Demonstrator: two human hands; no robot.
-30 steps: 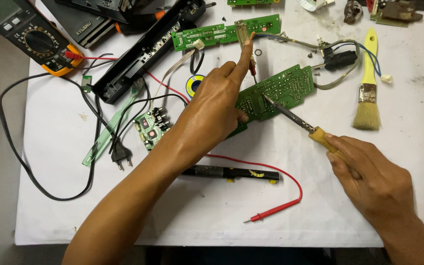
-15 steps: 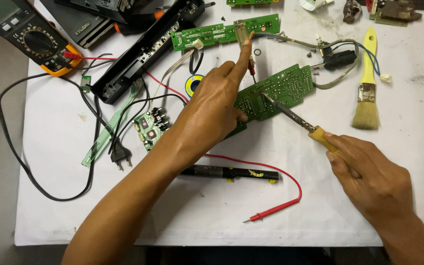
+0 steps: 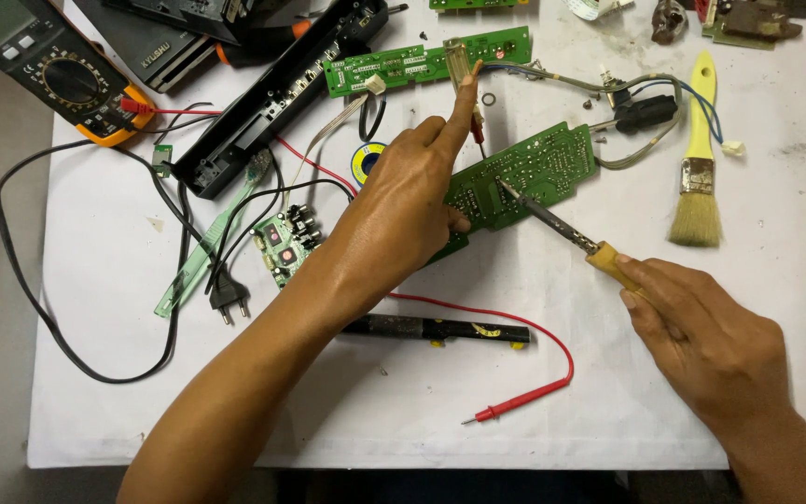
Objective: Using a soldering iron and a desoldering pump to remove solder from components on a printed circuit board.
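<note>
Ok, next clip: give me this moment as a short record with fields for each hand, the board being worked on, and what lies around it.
left hand: rests on the green circuit board, forefinger raised, pinching a thin pale strip
right hand: grips the yellow handle of a soldering iron
iron tip: on the board's surface
surface: white sheet
nearby: paintbrush, multimeter, red probe, long green board

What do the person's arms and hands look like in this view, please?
Both forearms are bare as far as the frame shows: no sleeves, gloves, watch or rings visible. The left hand and right hand have short, unpainted nails.
</note>
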